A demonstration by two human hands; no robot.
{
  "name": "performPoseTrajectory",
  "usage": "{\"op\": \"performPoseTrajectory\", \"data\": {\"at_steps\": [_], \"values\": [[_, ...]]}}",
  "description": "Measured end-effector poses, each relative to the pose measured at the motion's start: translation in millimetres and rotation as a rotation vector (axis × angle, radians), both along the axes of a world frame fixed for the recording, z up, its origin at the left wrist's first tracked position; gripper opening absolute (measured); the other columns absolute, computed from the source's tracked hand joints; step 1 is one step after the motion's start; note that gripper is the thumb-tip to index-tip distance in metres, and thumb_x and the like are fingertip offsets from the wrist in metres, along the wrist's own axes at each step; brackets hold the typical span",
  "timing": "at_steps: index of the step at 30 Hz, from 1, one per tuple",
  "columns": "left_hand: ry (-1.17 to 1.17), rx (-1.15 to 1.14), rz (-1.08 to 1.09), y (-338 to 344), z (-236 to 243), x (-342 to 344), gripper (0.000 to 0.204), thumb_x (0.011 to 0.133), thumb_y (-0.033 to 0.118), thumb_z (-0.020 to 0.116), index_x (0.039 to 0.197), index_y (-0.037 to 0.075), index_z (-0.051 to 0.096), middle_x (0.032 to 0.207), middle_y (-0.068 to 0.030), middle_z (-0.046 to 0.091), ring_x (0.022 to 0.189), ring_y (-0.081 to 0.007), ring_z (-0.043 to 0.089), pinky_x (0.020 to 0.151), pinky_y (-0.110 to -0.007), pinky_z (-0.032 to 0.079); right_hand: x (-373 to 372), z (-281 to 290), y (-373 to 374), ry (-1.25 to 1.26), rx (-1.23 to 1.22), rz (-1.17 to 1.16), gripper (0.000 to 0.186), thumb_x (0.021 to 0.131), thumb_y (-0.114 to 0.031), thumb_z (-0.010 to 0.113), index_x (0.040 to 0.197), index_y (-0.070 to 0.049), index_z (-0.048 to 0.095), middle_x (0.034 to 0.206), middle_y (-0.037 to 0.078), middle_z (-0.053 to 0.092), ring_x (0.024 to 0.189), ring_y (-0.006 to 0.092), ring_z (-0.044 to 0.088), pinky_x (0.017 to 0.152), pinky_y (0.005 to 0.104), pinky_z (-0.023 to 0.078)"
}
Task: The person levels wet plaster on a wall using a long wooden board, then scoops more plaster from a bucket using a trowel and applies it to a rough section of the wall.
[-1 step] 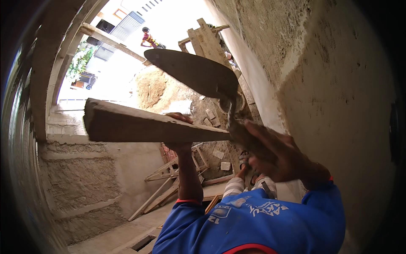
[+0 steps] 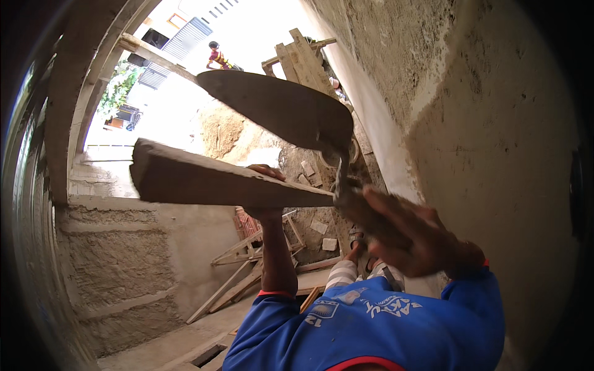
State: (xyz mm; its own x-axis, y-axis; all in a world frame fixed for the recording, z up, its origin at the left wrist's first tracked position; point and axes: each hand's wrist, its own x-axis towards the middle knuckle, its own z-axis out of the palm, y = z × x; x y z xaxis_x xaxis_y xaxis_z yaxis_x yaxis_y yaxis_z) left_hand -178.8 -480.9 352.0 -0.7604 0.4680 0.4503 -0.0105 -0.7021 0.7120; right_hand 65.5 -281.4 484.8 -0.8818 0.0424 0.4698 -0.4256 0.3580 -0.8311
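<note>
The grey board (image 2: 229, 188), wide at its left end and narrowing to a point at its right, is held up in front of the person's chest. The left hand (image 2: 267, 172) has hold of it, fingers curled over its far edge; the palm and thumb are hidden by the board, so how tightly they press cannot be told. To the right of the board's narrow tip, the right hand (image 2: 424, 238) is wrapped closely round the handle of a trowel (image 2: 278, 108). The trowel's dark, leaf-shaped blade hangs above the board, its neck crossing in front of the tip; whether the two touch is unclear.

Nearer the person than the board, the blue shirt (image 2: 396, 340) with red trim carries white lettering (image 2: 390, 306) across the chest and, to the left of that, a small emblem (image 2: 325, 311) with white figures beside it; both appear upside down.

Beyond the board are a heap of sand (image 2: 221, 130), some planks (image 2: 303, 65) and, farther off, another person (image 2: 218, 59). Below the board lie timber pieces (image 2: 232, 287) and pale blocks (image 2: 318, 227). A plastered wall (image 2: 495, 154) rises to its right.
</note>
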Motion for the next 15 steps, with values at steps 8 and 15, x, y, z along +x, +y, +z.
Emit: {"op": "performPoseTrajectory", "data": {"at_steps": [8,15], "values": [[-0.808,0.504,-0.259,-19.5,-76.1,-20.3,0.056,0.09,0.048,0.051,0.125,0.004,0.052,0.115,-0.016,0.058,0.112,-0.0321,0.053,0.096,-0.046,0.042,17.6,14.9,-6.9,-0.197,-0.067,0.168,0.07,0.08,-0.001,0.062,0.143,0.002,0.031,0.113,0.025,0.061,0.097,0.0346,0.065,0.082,0.0388,0.053],[-0.402,0.487,-0.488,5.0,-5.9,-7.0,0.06,0.085,0.043,0.064,0.12,-0.001,0.046,0.115,-0.0172,0.056,0.113,-0.032,0.052,0.101,-0.044,0.041,35.6,-49.4,-10.3,-0.442,0.006,0.044,0.071,0.079,-0.004,0.065,0.143,-0.005,0.035,0.102,0.019,0.066,0.091,0.0346,0.066,0.081,0.0405,0.052]]}}
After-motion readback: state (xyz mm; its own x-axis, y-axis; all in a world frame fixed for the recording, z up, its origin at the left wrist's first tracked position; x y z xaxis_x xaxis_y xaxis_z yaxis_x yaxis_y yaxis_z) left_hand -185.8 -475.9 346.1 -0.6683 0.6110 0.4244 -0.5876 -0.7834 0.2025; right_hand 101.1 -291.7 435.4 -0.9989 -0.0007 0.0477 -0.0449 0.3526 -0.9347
